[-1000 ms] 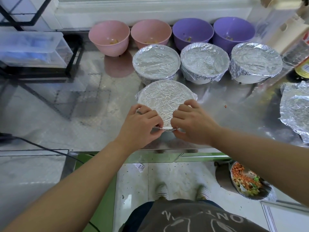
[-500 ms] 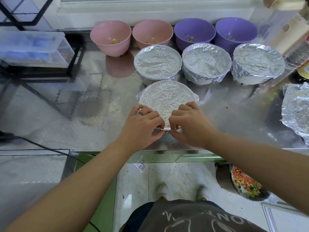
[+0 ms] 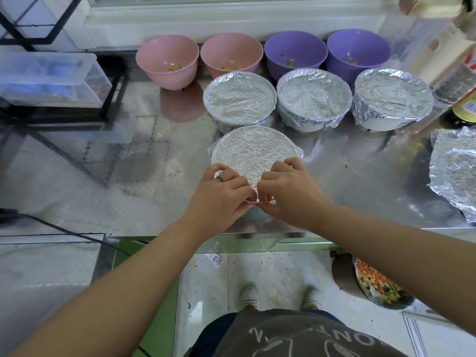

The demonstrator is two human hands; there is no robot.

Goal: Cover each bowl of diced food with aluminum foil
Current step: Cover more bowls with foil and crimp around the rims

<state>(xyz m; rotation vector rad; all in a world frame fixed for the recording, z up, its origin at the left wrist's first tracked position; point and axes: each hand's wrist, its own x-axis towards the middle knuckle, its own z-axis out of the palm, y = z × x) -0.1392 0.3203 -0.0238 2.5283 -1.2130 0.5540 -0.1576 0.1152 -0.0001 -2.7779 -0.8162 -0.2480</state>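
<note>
While your left hand (image 3: 219, 199) and right hand (image 3: 291, 194) pinch crinkled silver foil (image 3: 253, 150) at the near rim of the round white bowl (image 3: 214, 161), crimp it under.

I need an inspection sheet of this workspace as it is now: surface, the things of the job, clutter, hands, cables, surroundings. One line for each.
Surface: steel counter, shiny; one small orange scrap on it.
Job's things: front bowl foil-topped; three covered bowls behind it; pink bowls and purple bowls uncovered at the back; crumpled foil at the right edge.
Clutter: clear plastic box at left; bottle at right.
Hands: left hand and right hand both pinch the foil cover at the front bowl's near rim.
Cables: one black cable at left.
Surroundings: dish of diced food below the counter; tiled floor.
</note>
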